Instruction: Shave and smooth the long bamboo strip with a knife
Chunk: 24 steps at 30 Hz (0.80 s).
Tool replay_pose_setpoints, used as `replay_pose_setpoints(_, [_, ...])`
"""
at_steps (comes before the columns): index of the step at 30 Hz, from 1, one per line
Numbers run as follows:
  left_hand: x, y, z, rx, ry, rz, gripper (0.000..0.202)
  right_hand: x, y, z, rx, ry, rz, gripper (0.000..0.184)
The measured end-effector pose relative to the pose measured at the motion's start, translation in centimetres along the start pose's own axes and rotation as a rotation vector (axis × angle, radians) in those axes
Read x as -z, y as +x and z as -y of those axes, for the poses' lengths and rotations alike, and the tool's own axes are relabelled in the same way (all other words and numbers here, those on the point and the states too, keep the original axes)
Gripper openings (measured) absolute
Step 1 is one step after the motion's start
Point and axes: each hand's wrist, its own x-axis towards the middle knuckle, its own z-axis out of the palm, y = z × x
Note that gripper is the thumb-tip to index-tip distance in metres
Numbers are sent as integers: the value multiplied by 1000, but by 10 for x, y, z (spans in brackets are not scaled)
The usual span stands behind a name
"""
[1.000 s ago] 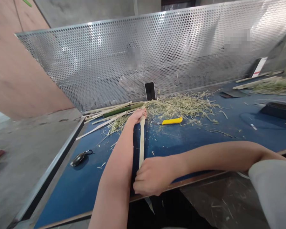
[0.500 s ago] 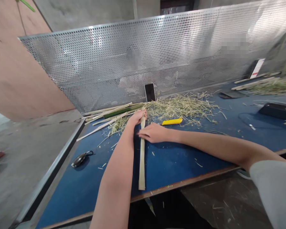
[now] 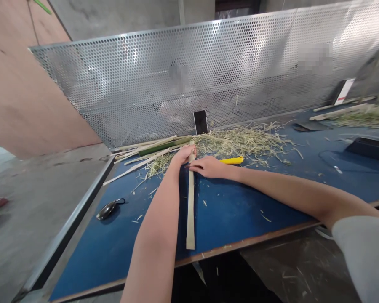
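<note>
A flat, pale bamboo strip (image 3: 190,210) lies lengthwise on the blue tabletop, its near end close to the front edge. My left hand (image 3: 185,154) is closed around the strip's far end. Just nearer to me, my right hand (image 3: 210,167) is pinched over the strip; a small dark thing shows at its fingertips, too small to make out. Beyond the right hand rests a yellow utility knife (image 3: 233,160), partly hidden by it. Past both hands spreads a heap of thin bamboo shavings (image 3: 246,141).
Several pale strips and a green bamboo piece (image 3: 164,146) lie at the back left. A phone (image 3: 200,122) leans against the perforated metal screen (image 3: 145,84). A dark, shiny oval object with a loop (image 3: 106,210) sits on the left; a black box (image 3: 371,148) stands right.
My right hand has moved away from me along the strip, up close to my left hand. The left hand keeps its grip on the far end. The view has shifted slightly.
</note>
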Motion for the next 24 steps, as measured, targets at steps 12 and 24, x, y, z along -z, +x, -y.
replay_pose_setpoints(12, [3,5,3,-2,6,16,41,2,-10,8,271,185,60,31])
replay_pose_setpoints(24, [4,0,1,-7,8,12,37,-8,-16,17,266,143,15,32])
